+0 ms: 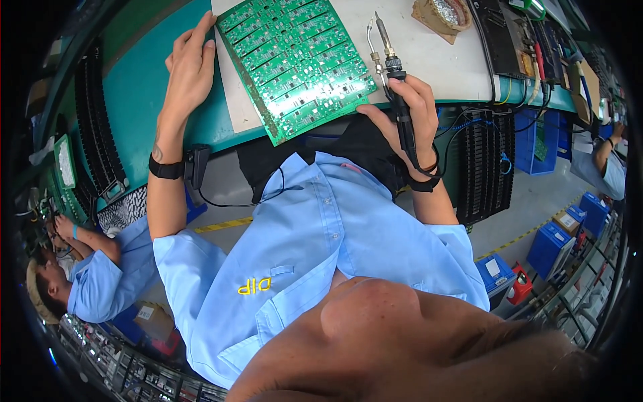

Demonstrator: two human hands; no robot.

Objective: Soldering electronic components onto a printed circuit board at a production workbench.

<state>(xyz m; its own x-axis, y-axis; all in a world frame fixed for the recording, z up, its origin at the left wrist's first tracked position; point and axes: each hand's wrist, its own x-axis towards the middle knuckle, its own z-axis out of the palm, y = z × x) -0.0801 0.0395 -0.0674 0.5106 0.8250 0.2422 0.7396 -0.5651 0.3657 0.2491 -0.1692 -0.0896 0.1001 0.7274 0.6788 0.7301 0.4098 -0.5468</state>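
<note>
A large green circuit board panel (295,60), divided into rows of small boards, lies slanted on a pale sheet, its near corner jutting past the bench edge. At its left edge is my left hand (192,70), the index finger stretched to the panel's edge, the other fingers partly bent; no grip on the panel shows. My right hand (418,117) is closed round a black soldering iron (400,100) with a thin metal feed tube beside its tip. The iron points away from me, to the right of the panel. My right thumb reaches the panel's near right corner.
A small round container of metallic bits (450,13) sits on a brown base at the far right. Hand tools (539,57) and cables line the bench's right end. Black slotted racks (489,161) stand at both sides. Co-workers (110,268) are at left and right.
</note>
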